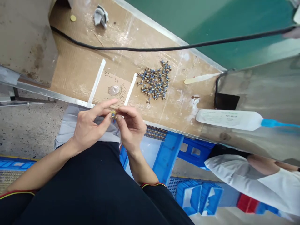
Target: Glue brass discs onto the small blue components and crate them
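My left hand (pixel 90 122) and my right hand (pixel 131 126) meet at the front edge of the workbench. Between their fingertips is a small brass-and-blue metal part (pixel 113 115) with a round yellowish face. Both hands pinch it, thumb against fingers; its finer detail is too small to make out. Just beyond my fingers, a small clear dish (pixel 114 90) stands on a cardboard patch with tiny dark pins (pixel 122 90) strewn beside it. To the right on the bench lies a pile of similar brass-and-blue parts (pixel 154 80).
A black cable (pixel 140 49) crosses above the bench. At right lies a white bottle (pixel 228 119) with a blue nozzle. A grey crumpled cloth (pixel 100 16) is at the back. Blue crates (pixel 188 195) stand below; a person in white (pixel 257 181) is at lower right.
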`<state>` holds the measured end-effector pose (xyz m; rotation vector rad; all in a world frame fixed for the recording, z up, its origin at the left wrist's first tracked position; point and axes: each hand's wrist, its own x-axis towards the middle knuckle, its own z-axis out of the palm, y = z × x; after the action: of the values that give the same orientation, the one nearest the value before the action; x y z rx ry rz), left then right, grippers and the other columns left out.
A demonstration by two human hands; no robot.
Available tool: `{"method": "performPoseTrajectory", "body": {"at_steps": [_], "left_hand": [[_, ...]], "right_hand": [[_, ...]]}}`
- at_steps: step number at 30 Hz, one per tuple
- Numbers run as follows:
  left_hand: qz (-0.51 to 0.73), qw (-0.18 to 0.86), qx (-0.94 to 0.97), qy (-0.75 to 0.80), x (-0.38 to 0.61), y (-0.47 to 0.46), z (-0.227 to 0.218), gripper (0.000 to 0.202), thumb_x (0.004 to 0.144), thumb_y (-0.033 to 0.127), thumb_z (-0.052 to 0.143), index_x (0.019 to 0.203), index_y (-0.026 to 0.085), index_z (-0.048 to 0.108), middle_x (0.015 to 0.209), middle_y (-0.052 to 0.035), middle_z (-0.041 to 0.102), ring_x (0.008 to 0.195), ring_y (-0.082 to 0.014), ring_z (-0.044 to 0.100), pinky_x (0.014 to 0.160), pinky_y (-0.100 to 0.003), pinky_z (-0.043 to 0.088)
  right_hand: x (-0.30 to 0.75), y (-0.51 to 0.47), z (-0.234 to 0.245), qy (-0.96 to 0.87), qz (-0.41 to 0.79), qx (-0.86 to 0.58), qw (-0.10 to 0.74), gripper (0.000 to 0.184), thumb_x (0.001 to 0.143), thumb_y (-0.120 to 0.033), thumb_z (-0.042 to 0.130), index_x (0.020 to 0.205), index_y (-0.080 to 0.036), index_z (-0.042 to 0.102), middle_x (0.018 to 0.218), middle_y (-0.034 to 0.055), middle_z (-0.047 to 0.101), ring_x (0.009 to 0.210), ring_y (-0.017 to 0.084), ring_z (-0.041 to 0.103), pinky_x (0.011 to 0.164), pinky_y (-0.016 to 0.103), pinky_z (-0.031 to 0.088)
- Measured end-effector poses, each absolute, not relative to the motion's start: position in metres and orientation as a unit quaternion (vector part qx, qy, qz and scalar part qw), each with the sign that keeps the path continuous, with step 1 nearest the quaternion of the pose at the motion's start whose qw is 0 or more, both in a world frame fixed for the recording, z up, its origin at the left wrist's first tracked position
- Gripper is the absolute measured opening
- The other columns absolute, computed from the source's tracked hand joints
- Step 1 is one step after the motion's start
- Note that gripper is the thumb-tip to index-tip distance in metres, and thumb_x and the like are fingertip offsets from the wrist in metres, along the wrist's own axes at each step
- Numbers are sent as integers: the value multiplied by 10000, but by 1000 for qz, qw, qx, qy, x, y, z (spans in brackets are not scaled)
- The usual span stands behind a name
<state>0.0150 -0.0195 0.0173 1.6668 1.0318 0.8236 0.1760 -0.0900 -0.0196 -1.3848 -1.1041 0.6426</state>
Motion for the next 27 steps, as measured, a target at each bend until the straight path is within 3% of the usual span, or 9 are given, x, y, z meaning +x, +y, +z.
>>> {"method": "performPoseTrajectory", "body": {"at_steps": [3, 7, 13, 18, 22, 27], "left_hand": [[315, 546, 650, 424, 20, -23, 13, 494, 1075, 184, 812, 1555, 297, 782, 1191, 4, 923, 1076, -176, 900, 1045, -275, 709], [245, 610, 637, 403, 29, -29, 6, 527, 1092, 318, 851, 1609, 328, 751, 1242, -25, 915, 1118, -212, 893, 1064, -330, 715], [140, 669, 649, 335, 50, -29, 1, 618, 1100, 453, 846, 1671, 277, 685, 1156, -53, 915, 1036, -255, 894, 1067, -441, 736], [147, 649, 652, 363, 58, -20, 6, 592, 1063, 457, 893, 1603, 272, 736, 1068, -32, 910, 1004, -272, 876, 1067, -492, 744], [137, 646, 658, 361, 58, -16, 7, 594, 1036, 483, 914, 1583, 320, 749, 1074, 1, 910, 1010, -294, 868, 1086, -554, 738], [124, 657, 646, 368, 58, -21, 8, 595, 1040, 482, 916, 1588, 325, 743, 1082, -6, 907, 1044, -273, 864, 1093, -494, 726]], "right_hand": [[177, -98, -24, -510, 224, -573, 601, 336, 1119, -176, 774, 1376, -391, 798, 1306, 13, 849, 1234, 239, 823, 1103, 462, 712], [182, -118, -24, -489, 185, -579, 626, 303, 1115, -160, 787, 1328, -374, 818, 1253, -3, 870, 1181, 218, 838, 1078, 440, 712], [232, -187, -54, -304, 165, -708, 616, 122, 1119, -368, 762, 1220, -341, 826, 1193, 11, 858, 1120, 221, 816, 1033, 426, 703], [302, -264, -131, -66, 162, -855, 488, 258, 936, -452, 694, 1090, -259, 766, 1155, 72, 823, 931, 228, 756, 955, 416, 667], [322, -290, -183, -36, 210, -876, 432, 219, 846, -413, 669, 979, -252, 739, 879, 36, 790, 827, 233, 704, 914, 396, 627], [316, -285, -215, -37, 240, -885, 397, 181, 830, -341, 643, 986, -257, 682, 915, 36, 800, 848, 230, 705, 945, 384, 585]]}}
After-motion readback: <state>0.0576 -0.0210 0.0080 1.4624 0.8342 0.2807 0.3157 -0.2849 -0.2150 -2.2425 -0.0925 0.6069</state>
